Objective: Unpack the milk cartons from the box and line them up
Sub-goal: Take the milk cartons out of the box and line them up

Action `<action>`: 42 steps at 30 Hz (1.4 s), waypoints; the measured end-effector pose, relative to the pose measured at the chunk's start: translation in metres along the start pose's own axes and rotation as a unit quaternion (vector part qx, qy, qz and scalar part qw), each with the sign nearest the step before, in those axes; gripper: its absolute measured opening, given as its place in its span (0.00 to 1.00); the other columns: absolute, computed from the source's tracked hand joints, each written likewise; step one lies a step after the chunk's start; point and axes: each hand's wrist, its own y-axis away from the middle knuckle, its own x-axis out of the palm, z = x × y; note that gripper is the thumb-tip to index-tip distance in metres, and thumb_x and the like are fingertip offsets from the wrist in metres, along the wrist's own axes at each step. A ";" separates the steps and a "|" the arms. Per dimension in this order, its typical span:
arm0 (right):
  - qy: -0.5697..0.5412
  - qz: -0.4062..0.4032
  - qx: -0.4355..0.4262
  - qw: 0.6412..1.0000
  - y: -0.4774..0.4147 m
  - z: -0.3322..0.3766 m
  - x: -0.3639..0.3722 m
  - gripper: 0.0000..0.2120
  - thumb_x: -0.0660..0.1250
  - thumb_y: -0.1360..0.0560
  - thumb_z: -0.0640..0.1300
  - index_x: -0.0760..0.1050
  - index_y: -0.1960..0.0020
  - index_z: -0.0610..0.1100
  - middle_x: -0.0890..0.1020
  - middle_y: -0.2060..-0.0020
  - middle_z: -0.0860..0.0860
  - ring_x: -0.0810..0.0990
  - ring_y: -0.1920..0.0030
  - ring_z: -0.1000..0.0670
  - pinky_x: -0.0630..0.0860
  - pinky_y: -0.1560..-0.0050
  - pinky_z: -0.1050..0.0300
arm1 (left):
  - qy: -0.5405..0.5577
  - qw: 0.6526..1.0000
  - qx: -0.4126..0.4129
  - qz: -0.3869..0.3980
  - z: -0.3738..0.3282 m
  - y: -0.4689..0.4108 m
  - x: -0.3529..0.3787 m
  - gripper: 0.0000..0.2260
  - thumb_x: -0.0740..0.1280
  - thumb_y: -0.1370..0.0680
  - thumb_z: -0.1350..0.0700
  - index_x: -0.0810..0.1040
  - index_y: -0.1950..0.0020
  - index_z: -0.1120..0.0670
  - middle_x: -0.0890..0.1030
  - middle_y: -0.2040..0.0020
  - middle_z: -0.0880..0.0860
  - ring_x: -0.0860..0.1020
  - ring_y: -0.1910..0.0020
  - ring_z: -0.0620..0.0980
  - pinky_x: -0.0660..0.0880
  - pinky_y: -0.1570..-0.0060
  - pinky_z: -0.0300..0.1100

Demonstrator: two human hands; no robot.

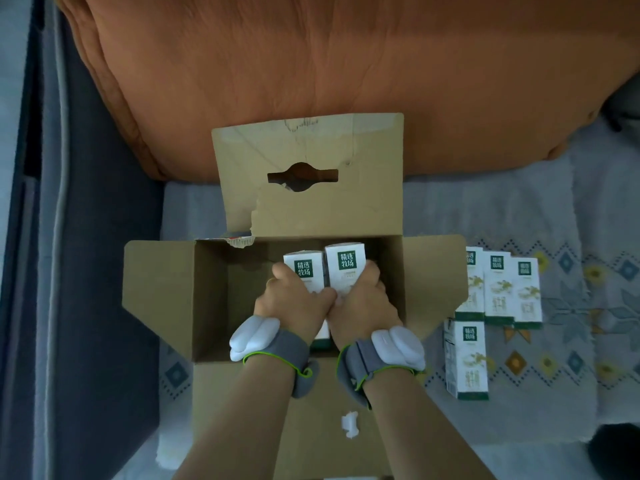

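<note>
Gripping one milk carton in my left hand [292, 297] and another in my right hand [363, 299], I should lift both straight up, clear of the box [207, 299] walls.

wrists: grey bands [280, 348], green piping | white rounded pods [254, 336] on each | forearms [249, 427] bare

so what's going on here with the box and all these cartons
A person is unpacking milk cartons from an open cardboard box. Both hands are down inside it: the left hand grips the left carton and the right hand grips the right carton. Neither is out yet. Four cartons already sit on the patterned cloth to the right of the box, a row of three and a single carton nearer the person.
</note>
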 end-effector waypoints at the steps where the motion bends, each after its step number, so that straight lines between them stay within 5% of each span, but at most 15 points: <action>1: -0.011 -0.013 -0.007 1.000 0.007 0.001 -0.005 0.33 0.62 0.31 0.55 0.50 0.33 0.49 0.73 0.41 0.45 0.79 0.52 0.39 0.69 0.62 0.52 | 0.002 1.000 0.008 -0.011 0.000 0.006 -0.005 0.24 0.69 0.36 0.44 0.60 0.55 0.56 0.78 0.54 0.57 0.78 0.55 0.61 0.65 0.64 0.43; 6: -0.037 -0.049 -0.047 0.997 0.037 0.002 -0.032 0.34 0.64 0.32 0.57 0.52 0.33 0.48 0.76 0.42 0.48 0.80 0.52 0.43 0.67 0.63 0.56 | 0.023 0.996 0.046 -0.073 -0.003 0.037 -0.028 0.22 0.69 0.36 0.45 0.59 0.57 0.55 0.68 0.64 0.51 0.68 0.66 0.56 0.61 0.68 0.43; 17: -0.069 -0.163 -0.024 0.984 0.073 -0.055 -0.110 0.32 0.65 0.34 0.57 0.56 0.34 0.54 0.78 0.47 0.51 0.80 0.58 0.45 0.67 0.66 0.57 | 0.046 0.989 0.119 -0.072 -0.066 0.116 -0.022 0.22 0.68 0.36 0.43 0.60 0.56 0.55 0.71 0.61 0.51 0.69 0.66 0.55 0.63 0.66 0.43; 29: -0.078 -0.122 -0.016 0.989 0.055 -0.204 -0.160 0.36 0.66 0.31 0.58 0.55 0.29 0.50 0.76 0.39 0.49 0.79 0.48 0.44 0.76 0.59 0.52 | 0.030 0.988 0.146 -0.044 -0.138 0.188 0.090 0.23 0.68 0.36 0.43 0.59 0.55 0.55 0.71 0.61 0.52 0.68 0.67 0.54 0.63 0.68 0.43; 33: -0.069 -0.110 0.002 0.992 0.042 -0.252 -0.161 0.35 0.65 0.31 0.58 0.56 0.29 0.49 0.75 0.37 0.49 0.79 0.48 0.42 0.78 0.54 0.46 | 0.022 0.990 0.136 -0.027 -0.152 0.202 0.140 0.22 0.68 0.36 0.44 0.59 0.56 0.55 0.65 0.67 0.48 0.65 0.71 0.53 0.55 0.75 0.40; 42: -0.084 -0.084 0.014 0.993 -0.005 -0.349 -0.127 0.30 0.65 0.31 0.55 0.60 0.33 0.48 0.78 0.45 0.47 0.80 0.55 0.43 0.68 0.64 0.57 | 0.002 0.995 0.094 -0.008 -0.165 0.206 0.253 0.24 0.68 0.38 0.44 0.58 0.57 0.55 0.65 0.68 0.49 0.65 0.73 0.53 0.53 0.76 0.39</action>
